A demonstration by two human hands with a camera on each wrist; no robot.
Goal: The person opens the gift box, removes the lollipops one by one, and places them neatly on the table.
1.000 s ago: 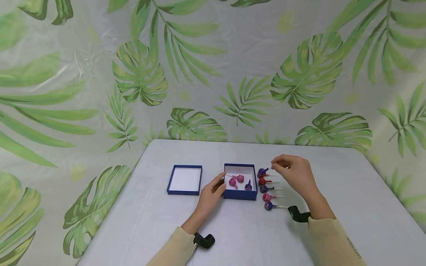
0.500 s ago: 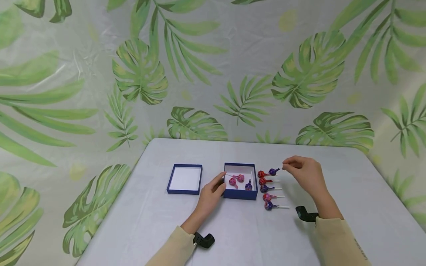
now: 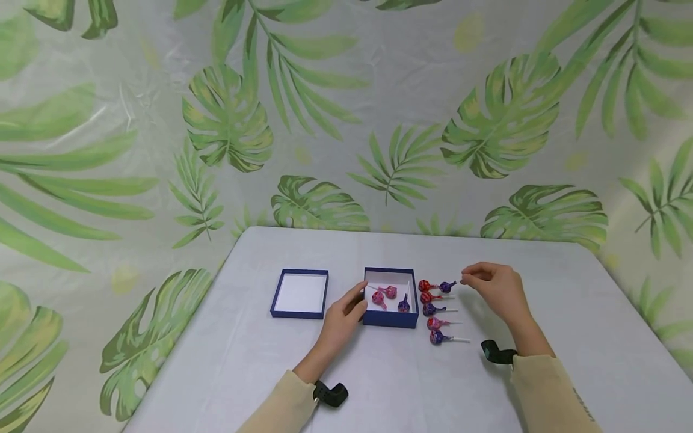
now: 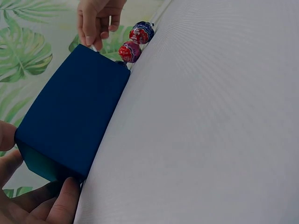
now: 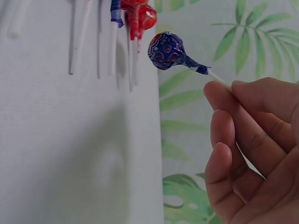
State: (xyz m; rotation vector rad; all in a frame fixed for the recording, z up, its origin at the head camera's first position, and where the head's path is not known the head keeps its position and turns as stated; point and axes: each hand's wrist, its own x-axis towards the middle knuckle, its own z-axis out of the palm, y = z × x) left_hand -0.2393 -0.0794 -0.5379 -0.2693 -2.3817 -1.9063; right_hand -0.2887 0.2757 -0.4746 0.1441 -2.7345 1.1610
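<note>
Beside the blue box (image 3: 391,317), the right hand (image 3: 498,290) pinches a purple lollipop (image 3: 446,287); the left hand (image 3: 342,316) grips the box's edge.

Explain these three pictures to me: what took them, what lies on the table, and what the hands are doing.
No machine here: a person wears three cameras. The wide picture comes from the head, the close ones from each wrist. On the pale grey table stand a shallow blue box lid and an open blue cardboard box with three wrapped lollipops inside; four more lie in a row beside it. The left hand grips the box. The right hand pinches the white stick of a purple-wrapped lollipop.
</note>
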